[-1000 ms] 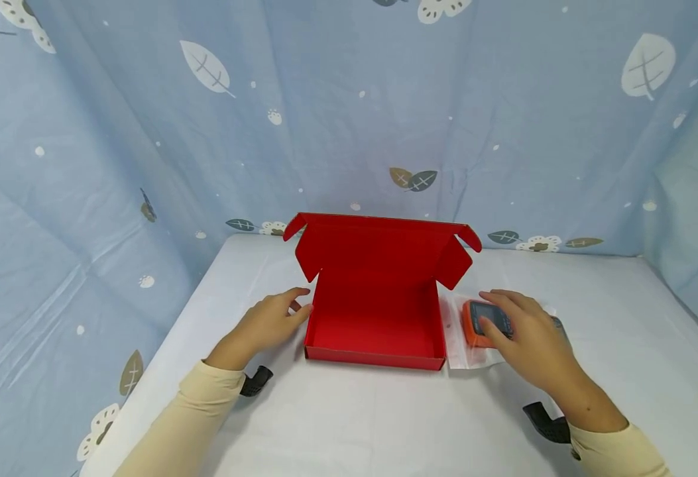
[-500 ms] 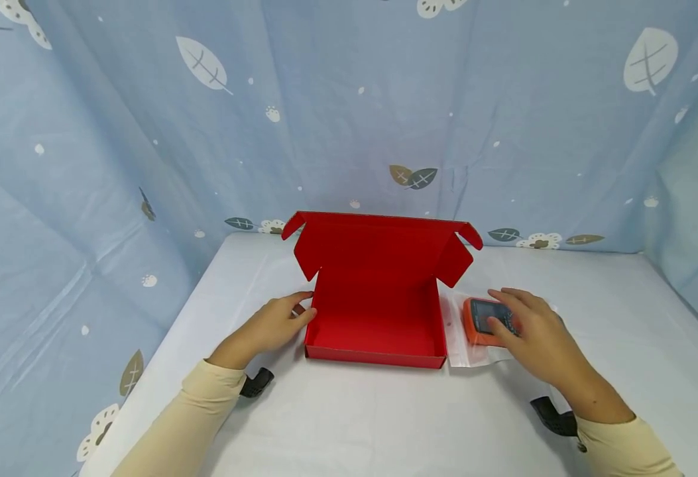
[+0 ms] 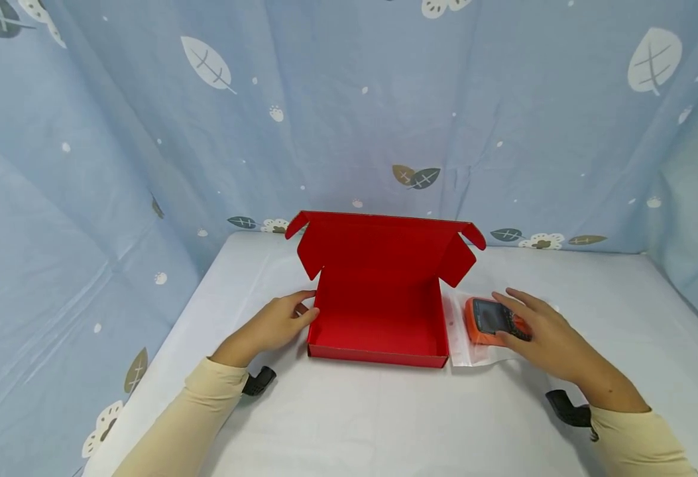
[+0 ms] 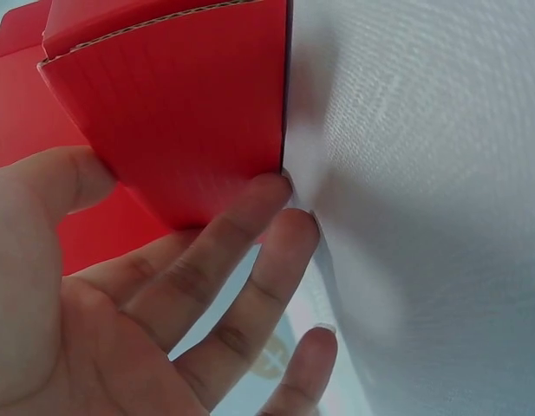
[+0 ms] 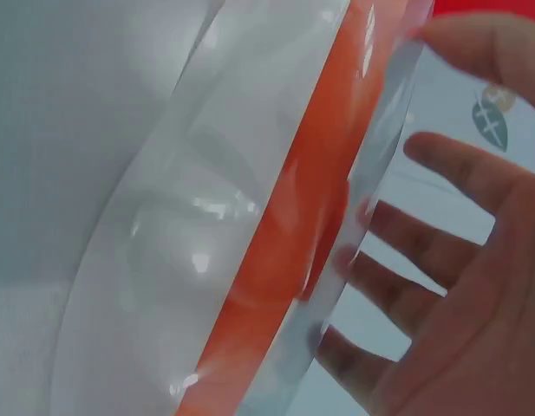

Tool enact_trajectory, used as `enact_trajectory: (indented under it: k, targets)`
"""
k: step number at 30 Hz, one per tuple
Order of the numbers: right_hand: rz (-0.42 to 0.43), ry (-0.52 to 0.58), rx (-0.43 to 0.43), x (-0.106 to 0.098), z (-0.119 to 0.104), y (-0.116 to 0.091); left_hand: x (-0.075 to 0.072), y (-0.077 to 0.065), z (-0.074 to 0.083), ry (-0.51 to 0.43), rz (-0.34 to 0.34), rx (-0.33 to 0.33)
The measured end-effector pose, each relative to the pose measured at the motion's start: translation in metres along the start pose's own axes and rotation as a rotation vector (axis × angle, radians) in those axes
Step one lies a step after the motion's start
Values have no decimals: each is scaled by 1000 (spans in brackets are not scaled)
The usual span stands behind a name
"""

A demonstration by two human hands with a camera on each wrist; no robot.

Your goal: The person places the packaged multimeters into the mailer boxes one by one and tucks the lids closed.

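Note:
A red cardboard box [image 3: 378,321] stands with its lid raised. My left hand [image 3: 271,328] holds its left wall. In the left wrist view the thumb lies at the rim of the box [image 4: 189,104], and the fingers lie along the outside near the table. To the right of the box lies an orange handheld device [image 3: 488,321] with a dark screen and keys, in a clear plastic bag [image 3: 461,344]. My right hand [image 3: 551,338] reaches over the device's right end with spread fingers. In the right wrist view its fingertips are at the edge of the bag [image 5: 189,251].
A white cloth covers the table [image 3: 349,411]. Behind it hangs a blue curtain [image 3: 337,132] with a leaf pattern. Black pieces [image 3: 259,382] show at both wrists.
My left hand has come in against the box's wall. My right hand has moved to the right, and more of the device's screen and keys shows.

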State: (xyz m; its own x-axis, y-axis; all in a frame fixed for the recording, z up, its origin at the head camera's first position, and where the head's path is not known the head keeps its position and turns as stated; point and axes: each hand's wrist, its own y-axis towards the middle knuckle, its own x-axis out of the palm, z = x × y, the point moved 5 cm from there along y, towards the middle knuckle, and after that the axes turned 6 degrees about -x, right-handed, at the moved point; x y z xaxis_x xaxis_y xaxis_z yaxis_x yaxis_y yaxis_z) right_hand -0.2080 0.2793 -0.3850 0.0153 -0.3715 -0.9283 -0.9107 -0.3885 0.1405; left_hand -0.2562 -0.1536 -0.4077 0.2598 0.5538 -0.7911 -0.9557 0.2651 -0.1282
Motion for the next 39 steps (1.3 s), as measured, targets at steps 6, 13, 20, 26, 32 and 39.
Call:
enact_trajectory:
  k: [6,13,20,26,32,39]
  targets:
    - [-48,52,22,5,11,-1,-1,1,2,7,-6,-2]
    - [-109,22,70,13,21,0,1,2,2,-5,-5,-9]
    - [-108,24,74,15,26,-2,2,0,1,-14,-21,-20]
    - [-116,24,84,15,28,-1,-1,0,0,-15,-16,-23]
    - [-132,21,97,14,30,-1,0,0,-1,-16,-15,-27]
    - [-150,31,106,15,32,-3,0,-1,0,-21,-22,-27]
